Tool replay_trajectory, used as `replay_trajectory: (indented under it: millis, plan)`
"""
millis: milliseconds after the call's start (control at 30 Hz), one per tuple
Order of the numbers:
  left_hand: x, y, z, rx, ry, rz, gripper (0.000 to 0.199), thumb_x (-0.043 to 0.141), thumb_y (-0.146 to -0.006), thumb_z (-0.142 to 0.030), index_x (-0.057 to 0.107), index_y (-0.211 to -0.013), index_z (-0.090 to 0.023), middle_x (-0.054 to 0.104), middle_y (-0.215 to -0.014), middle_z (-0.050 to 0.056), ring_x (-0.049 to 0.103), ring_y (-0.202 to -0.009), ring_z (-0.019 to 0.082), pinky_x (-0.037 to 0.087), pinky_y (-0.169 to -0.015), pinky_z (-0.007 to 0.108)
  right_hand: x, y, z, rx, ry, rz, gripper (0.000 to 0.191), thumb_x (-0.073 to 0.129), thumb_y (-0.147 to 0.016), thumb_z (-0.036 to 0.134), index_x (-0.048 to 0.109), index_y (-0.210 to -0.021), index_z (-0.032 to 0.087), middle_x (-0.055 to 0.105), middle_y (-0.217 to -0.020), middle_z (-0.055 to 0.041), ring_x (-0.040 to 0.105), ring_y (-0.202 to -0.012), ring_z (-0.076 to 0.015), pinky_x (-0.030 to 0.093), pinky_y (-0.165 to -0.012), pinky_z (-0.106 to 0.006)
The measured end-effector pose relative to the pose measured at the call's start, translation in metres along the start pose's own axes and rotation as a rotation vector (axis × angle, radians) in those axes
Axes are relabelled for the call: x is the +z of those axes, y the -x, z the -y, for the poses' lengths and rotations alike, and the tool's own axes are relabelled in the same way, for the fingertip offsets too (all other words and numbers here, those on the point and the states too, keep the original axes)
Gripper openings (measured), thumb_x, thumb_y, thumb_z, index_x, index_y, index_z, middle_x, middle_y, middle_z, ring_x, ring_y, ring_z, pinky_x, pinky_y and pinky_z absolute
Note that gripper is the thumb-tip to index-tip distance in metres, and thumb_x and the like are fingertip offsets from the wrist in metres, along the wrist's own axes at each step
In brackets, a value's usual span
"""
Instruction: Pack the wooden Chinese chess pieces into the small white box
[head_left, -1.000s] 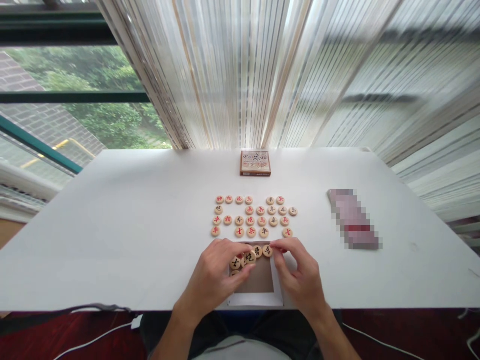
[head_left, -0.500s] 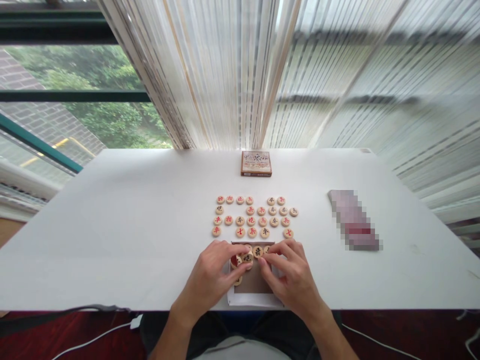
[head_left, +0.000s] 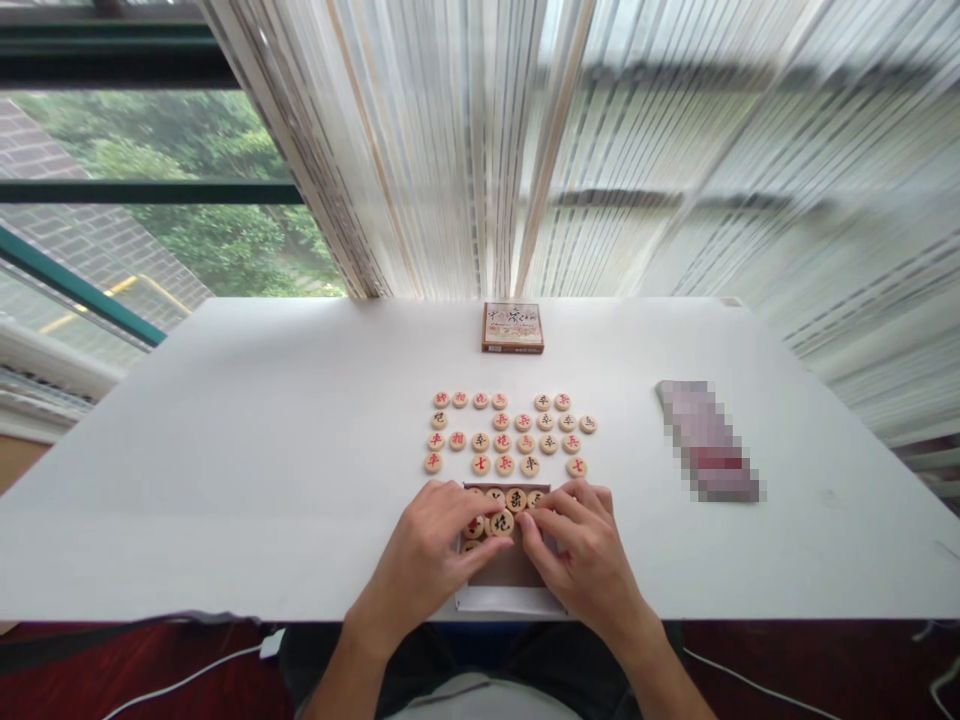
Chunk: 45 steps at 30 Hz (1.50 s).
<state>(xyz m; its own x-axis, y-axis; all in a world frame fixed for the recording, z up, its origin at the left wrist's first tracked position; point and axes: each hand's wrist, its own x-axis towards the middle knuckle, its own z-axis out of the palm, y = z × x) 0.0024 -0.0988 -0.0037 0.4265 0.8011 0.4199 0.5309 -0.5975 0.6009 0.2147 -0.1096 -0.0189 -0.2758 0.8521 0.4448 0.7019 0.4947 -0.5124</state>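
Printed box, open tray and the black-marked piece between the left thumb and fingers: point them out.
Printed box (head_left: 513,327), head view, middle of its top face.
Open tray (head_left: 511,599), head view, its near white wall.
Black-marked piece (head_left: 502,523), head view, its marked face.

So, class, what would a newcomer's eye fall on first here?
Probably the rows of round pieces, marked red or black, near the middle of the white table. Next, the left hand and right hand at the open tray by the near edge. Beyond the rows lies a small box.
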Motion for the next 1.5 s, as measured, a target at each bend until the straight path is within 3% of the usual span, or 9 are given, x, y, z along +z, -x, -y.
replay_trajectory:
  millis: [233,700,933,1500]
  plan:
    - [0.0,0.0,0.0,0.008,-0.012,-0.001,0.025,0.075,-0.09,-0.027,0.065,-0.113,-0.023,0.074,-0.101,0.003,0.067,-0.09,0.02,0.05,-0.085,0.037,0.001,0.0,-0.002,-0.001,-0.015,-0.022,0.016,0.064,-0.093,0.015,0.071,-0.082,0.024,0.068,-0.078,-0.0014,0.054,-0.082,-0.0214,0.037,-0.083,-0.042]
    - [0.003,-0.004,-0.004,-0.024,-0.078,0.052,0.024,0.075,-0.089,-0.025,0.068,-0.112,-0.025,0.071,-0.097,0.003,0.064,-0.092,0.021,0.047,-0.09,0.04,-0.001,0.001,-0.003,0.017,-0.059,-0.073,0.02,0.061,-0.094,0.016,0.069,-0.077,0.023,0.065,-0.073,-0.001,0.056,-0.077,-0.0198,0.04,-0.08,-0.04]
    - [0.005,-0.005,-0.007,0.002,-0.075,0.045,0.023,0.075,-0.09,-0.027,0.068,-0.111,-0.024,0.072,-0.096,0.002,0.064,-0.09,0.02,0.046,-0.089,0.04,-0.005,0.0,-0.001,0.004,-0.13,-0.082,0.011,0.061,-0.094,0.017,0.069,-0.099,0.023,0.069,-0.079,-0.0016,0.06,-0.078,-0.0207,0.042,-0.081,-0.04]
    - [0.007,-0.01,-0.018,0.014,0.03,0.024,0.025,0.071,-0.092,-0.02,0.066,-0.117,-0.025,0.075,-0.097,0.0,0.064,-0.086,0.018,0.043,-0.088,0.037,-0.007,0.001,-0.004,0.023,-0.312,-0.073,0.017,0.067,-0.09,0.013,0.067,-0.102,0.026,0.073,-0.084,0.0001,0.063,-0.079,-0.0199,0.045,-0.079,-0.039]
